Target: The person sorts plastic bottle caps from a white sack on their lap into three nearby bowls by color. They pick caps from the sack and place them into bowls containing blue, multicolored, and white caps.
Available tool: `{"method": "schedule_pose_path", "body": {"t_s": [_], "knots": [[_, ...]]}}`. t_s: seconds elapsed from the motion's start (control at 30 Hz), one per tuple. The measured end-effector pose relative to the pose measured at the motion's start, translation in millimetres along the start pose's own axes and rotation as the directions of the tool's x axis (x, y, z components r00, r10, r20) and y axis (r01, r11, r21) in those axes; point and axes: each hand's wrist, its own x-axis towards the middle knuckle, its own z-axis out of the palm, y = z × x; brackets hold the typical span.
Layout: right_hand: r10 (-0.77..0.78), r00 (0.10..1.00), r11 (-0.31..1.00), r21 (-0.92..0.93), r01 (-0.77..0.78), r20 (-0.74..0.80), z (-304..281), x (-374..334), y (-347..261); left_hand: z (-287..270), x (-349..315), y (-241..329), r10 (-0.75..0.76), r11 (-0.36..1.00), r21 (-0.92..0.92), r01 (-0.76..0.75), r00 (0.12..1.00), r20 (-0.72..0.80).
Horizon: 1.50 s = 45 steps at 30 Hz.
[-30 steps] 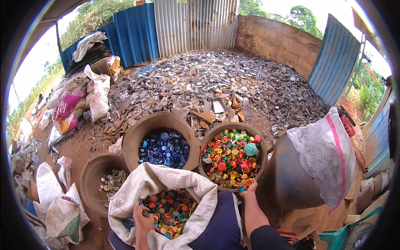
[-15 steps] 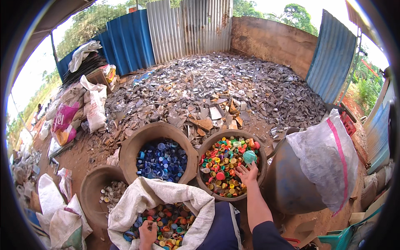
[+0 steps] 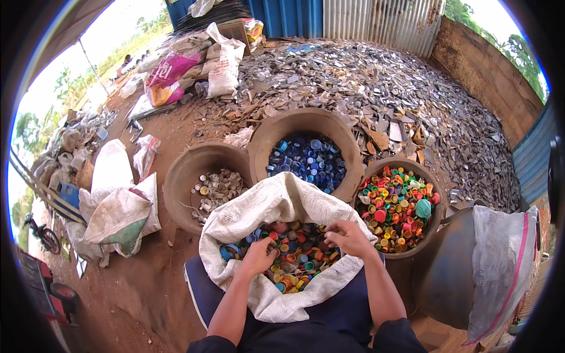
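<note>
An open white woven sack (image 3: 282, 315) stands between my legs, holding mixed bottle caps (image 3: 294, 259) in many colours. Over the caps at its left side is my left hand (image 3: 258, 257), fingers curled in; anything in them is hidden. My right hand (image 3: 350, 238) is at the sack's right side, thumb and fingers drawn together, with no cap clearly visible in them. Beyond the sack are a basin (image 3: 263, 141) of blue caps, a basin (image 3: 434, 235) of red, orange, yellow and green caps, and a smaller basin (image 3: 176, 188) of whitish caps. A round green cap (image 3: 423, 208) lies among the mixed warm-coloured ones.
A large drum (image 3: 441, 270) with a pale sack (image 3: 500, 270) over its mouth lies at the right. Flat scrap pieces (image 3: 376, 82) cover the ground behind the basins. Stuffed sacks (image 3: 118, 217) are at the left, with a blue metal fence (image 3: 288, 20) at the back.
My right hand has come back from the basin of red and yellow caps into the sack. My view has turned left and down, and my left hand remains over the sack's caps.
</note>
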Motion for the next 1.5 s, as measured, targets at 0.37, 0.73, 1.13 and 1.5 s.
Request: {"method": "schedule_pose_path", "body": {"t_s": [0.37, 0.73, 1.13, 1.5], "knots": [[0.146, 0.98, 0.833, -0.551, -0.048, 0.136, 107.0, 80.7, 55.1, -0.8, -1.0, 6.5, -0.25, 0.914, 0.357, 0.194, 0.961, 0.12], [0.45, 0.843, 0.828, 0.217, -0.517, 0.294, 107.9, 81.6, 79.3, -10.3, 10.1, -9.9, 0.095, 0.995, 0.029, -0.097, 0.993, 0.075], [0.204, 0.975, 0.979, 0.003, -0.205, 0.087, 93.5, 50.8, 3.8, -54.5, -13.7, 1.2, -0.006, 0.942, -0.337, 0.009, 1.0, 0.008], [-0.012, 0.999, 0.894, -0.448, -0.011, -0.05, 68.8, 42.9, 20.5, -28.0, -7.0, -6.3, 0.09, 0.995, 0.059, -0.086, 0.993, -0.08]]}}
